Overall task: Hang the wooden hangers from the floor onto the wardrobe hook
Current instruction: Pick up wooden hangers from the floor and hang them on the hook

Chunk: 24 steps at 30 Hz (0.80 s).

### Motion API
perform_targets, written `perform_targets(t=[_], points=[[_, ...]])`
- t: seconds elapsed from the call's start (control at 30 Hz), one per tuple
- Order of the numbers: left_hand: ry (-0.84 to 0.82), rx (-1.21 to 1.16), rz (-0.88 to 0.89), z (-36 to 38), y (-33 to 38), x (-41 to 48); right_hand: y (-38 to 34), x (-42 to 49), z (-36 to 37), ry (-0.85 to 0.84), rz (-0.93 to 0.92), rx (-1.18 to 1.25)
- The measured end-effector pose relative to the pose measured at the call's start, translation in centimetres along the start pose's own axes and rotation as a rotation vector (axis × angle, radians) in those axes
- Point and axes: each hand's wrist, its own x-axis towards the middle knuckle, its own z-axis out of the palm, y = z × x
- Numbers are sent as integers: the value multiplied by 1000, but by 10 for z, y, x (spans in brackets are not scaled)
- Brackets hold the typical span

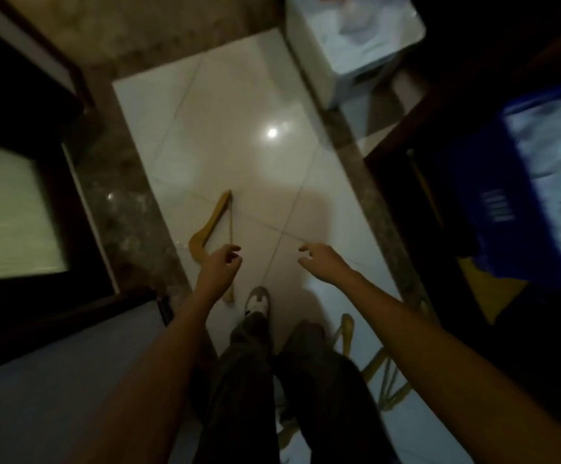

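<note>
A wooden hanger (210, 224) lies flat on the pale tiled floor (239, 155), left of centre. My left hand (220, 266) hovers over its near end with fingers loosely curled and holds nothing. My right hand (322, 261) hangs in the air to the right, fingers apart and empty. More wooden hangers (384, 373) lie on the floor by my right leg, partly hidden by my trousers. No wardrobe hook shows in this view.
A dark wooden frame with a frosted panel (7, 209) stands at the left. A blue basket (520, 209) with light cloth sits at the right on dark furniture. A white stool (349, 45) stands at the far end. My shoe (257, 301) rests on the tiles.
</note>
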Motion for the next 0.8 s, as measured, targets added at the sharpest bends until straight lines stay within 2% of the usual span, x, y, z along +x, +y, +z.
perform_targets(t=[0.1,0.27,0.43,0.57,0.67,0.73,0.8], points=[[40,-84,-68,26,-90,50,-11,97,65,1,-101,-63],[176,-156,-127,83,-222,150,-18,256,147,98,-283,-232],[364,-205,-314,155,-324,225,-11,384,217,131,-475,-446],[434,-274,-448,201,-365,253,5,442,263,120,-624,-717],[459,-257,-464,214,-365,265,22,458,268,154,-709,-726],[408,-291,-462,209,-360,268,27,452,261,73,-662,-648],[277,-463,-450,196,-349,259,29,430,249,-79,-501,-484]])
